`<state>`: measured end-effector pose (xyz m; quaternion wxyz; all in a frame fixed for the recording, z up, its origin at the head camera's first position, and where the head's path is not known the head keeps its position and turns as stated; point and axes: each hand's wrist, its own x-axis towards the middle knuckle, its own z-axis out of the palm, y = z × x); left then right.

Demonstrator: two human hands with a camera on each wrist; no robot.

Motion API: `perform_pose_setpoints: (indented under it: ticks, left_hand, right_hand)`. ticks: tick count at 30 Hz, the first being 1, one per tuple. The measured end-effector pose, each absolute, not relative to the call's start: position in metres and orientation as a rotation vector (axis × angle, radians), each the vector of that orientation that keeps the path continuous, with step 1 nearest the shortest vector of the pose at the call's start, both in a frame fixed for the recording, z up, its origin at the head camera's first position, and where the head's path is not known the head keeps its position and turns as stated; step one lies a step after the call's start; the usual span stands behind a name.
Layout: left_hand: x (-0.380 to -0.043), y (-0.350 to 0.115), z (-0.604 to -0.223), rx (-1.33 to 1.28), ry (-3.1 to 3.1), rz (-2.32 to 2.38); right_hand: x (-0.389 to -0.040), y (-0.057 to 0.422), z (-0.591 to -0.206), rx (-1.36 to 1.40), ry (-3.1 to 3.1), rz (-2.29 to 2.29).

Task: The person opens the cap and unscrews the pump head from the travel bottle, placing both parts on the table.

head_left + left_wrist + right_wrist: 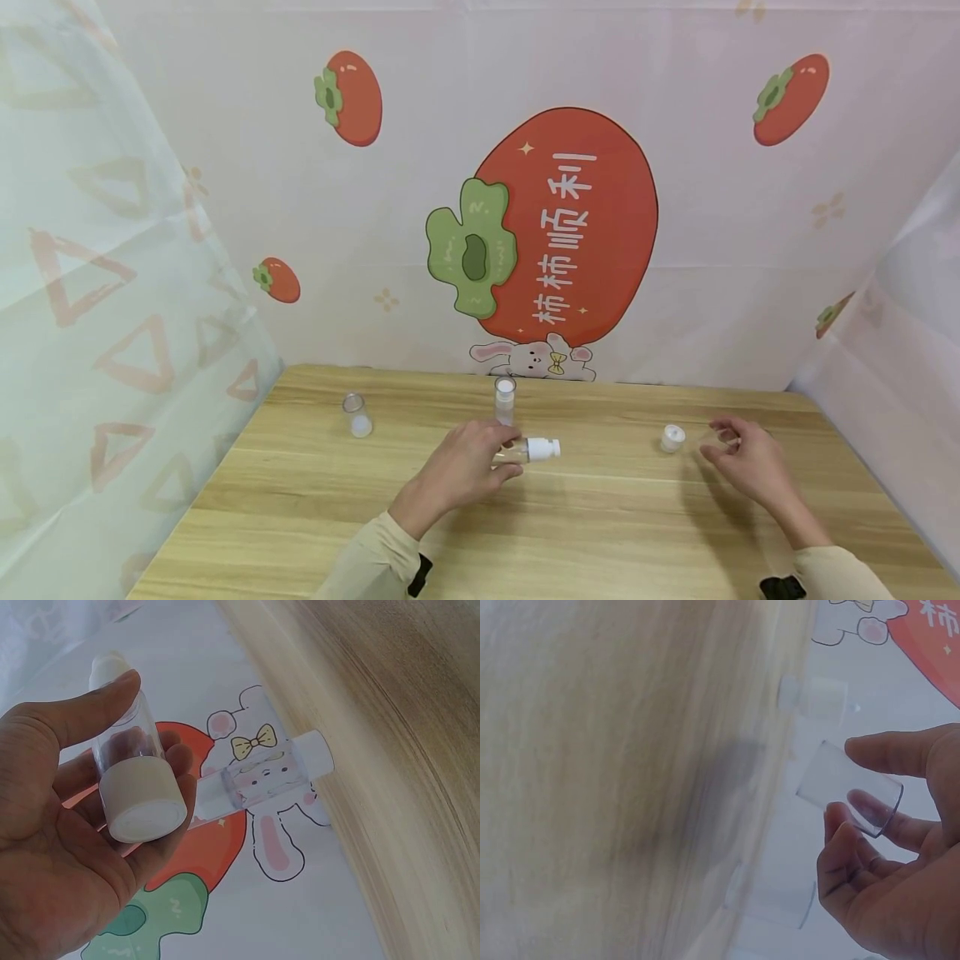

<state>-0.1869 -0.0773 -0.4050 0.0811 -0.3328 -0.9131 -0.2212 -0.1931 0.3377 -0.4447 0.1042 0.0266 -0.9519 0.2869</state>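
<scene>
My left hand grips a small pump bottle with a clear body and a white pump head. In the left wrist view its white base faces the camera, with the thumb across the upper part. Just beyond that hand, a second clear bottle with white parts stands on the table. On the right, my right hand pinches a clear, hollow cylindrical cap between thumb and fingers, held above the table. Left of this hand stands a small white pump piece.
A clear container with white at its bottom stands at the table's back left. Another clear cylinder stands near the right hand in the right wrist view. A printed backdrop rises behind the wooden table.
</scene>
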Motion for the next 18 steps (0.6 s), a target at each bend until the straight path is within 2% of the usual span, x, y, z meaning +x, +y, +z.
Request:
perform_pose_setpoints:
  ticks: [18]
  left_hand:
    - [-0.186,-0.079,-0.404,-1.001,-2.734,-0.641]
  right_hand:
    - [-0.202,0.352,-0.455,0.09,-2.857,0.649]
